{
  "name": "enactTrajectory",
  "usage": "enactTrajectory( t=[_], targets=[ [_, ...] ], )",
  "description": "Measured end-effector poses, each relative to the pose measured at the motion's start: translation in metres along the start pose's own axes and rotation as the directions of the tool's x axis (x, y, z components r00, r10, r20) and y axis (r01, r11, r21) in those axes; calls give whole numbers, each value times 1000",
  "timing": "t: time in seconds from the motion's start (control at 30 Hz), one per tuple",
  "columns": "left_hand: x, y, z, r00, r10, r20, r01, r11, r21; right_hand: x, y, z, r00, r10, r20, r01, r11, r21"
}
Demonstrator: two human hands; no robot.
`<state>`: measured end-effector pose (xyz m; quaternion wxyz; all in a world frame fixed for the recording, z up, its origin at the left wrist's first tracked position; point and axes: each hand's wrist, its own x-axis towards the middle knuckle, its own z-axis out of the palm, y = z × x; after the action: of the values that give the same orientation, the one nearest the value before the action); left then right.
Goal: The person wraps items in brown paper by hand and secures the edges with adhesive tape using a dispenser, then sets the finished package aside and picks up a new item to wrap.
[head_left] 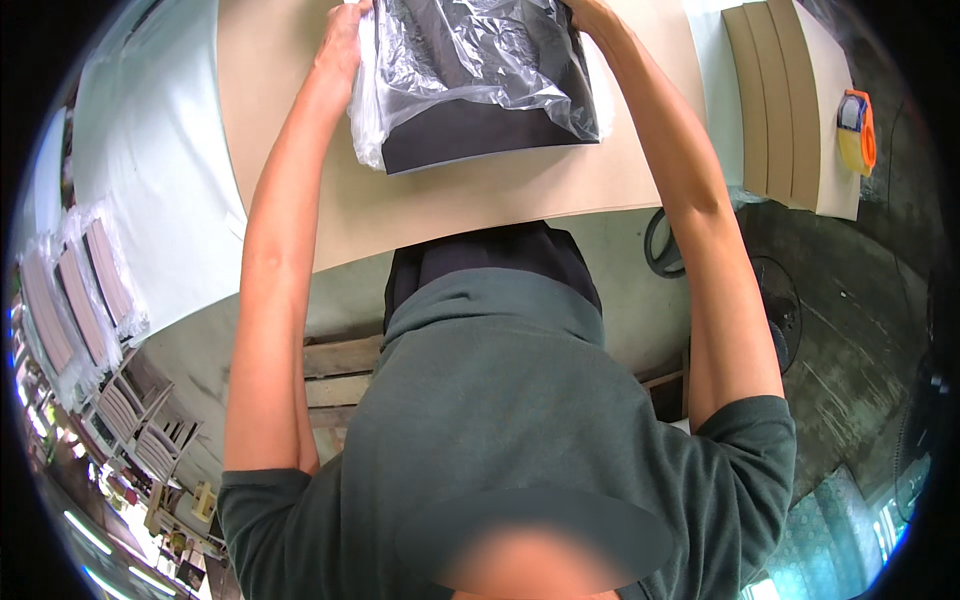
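— Where was the bagged dark garment (480,90) lying?

— On the tan sheet of cardboard (480,200), toward its far edge, well back from the near edge that hung over the person's lap. The clear plastic bag (400,80) was crumpled loosely around it.

— And the hands?

— The left hand (345,45) gripped the bag's left side, fingers curled onto the plastic. The right hand (590,15) held the bag's far right corner; its fingertips ran off the top of the view, so how tightly they closed I couldn't tell.

— Any open room on the cardboard?

— A wide bare strip lay between the garment and the near edge, and more bare board left of the left hand.

— What surrounded it?

— Right of the cardboard stood a stack of flat cartons (790,110), with an orange tape dispenser (856,130) at its right edge. Left of the cardboard stretched a pale table surface (150,170), then wrapped bundles (75,300) beyond. A fan (775,300) sat on the concrete floor (860,330) below the cartons.
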<state>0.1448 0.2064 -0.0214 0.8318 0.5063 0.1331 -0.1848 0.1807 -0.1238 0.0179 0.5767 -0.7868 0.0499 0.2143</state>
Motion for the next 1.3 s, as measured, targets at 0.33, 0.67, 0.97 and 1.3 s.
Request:
enactTrajectory(
  t=[0.33,0.67,0.97,1.3],
  targets=[
    [-1,-8,-4,992,113,-51,-105,986,133,5,0,-4,1000,9,-20,-9,1000,-5],
    [17,-11,5,940,324,-105,-264,887,378,7,27,-16,938,-48,-344,39,999,-34],
    [-76,-47,3,955,291,-60,-249,894,374,-81,125,-146,440,-363,-821,-465,690,-554],
    [-94,-54,35,955,253,-156,-172,898,404,-82,84,-160,640,-268,-720,-393,691,-607]
  ],
)
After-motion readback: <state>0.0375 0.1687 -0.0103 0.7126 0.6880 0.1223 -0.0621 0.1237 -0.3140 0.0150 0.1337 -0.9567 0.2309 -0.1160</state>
